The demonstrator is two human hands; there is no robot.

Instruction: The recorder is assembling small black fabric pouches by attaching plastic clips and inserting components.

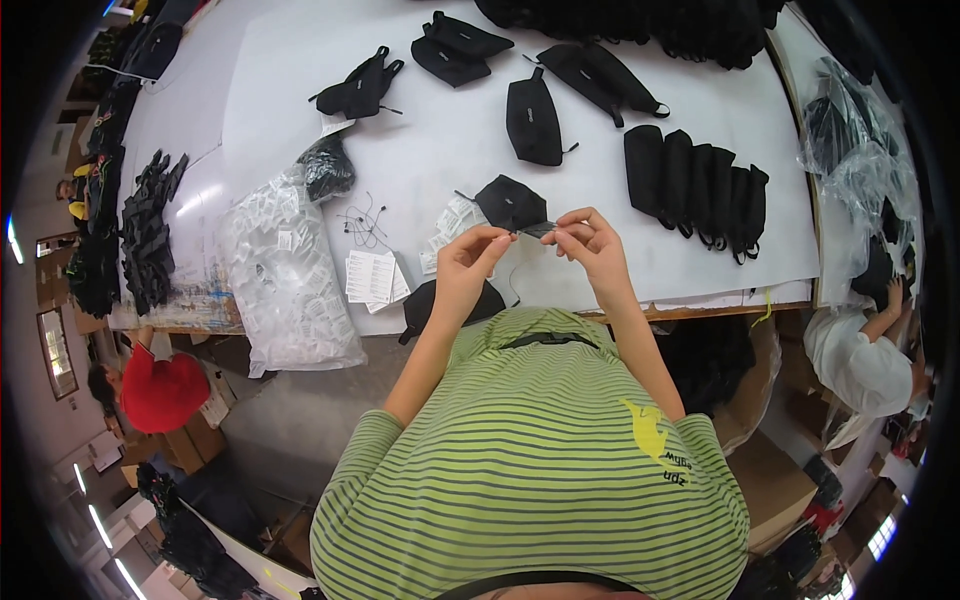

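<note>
Close in front of me on the white table lies a small black fabric pouch [511, 201]. At its near edge my left hand [474, 259] and my right hand [592, 252] face each other, each with thumb and fingers pinched. A thin black string [537, 231] runs between the fingertips, both hands closed on it. Whether the fingers also grip the pouch's edge is hidden. Beneath my left forearm sits another black pouch [478, 300], partly covered. Small white labels [452, 228] are scattered just left of the pouch, and white printed cards [375, 279] lie farther left, below loose black strings [366, 222].
A clear bag of white labels [288, 270] hangs over the table's near edge. Several black pouches [533, 118] lie beyond my hands, with a row of them [694, 185] at right. Co-workers in red [165, 392] and white [858, 362] are at either side.
</note>
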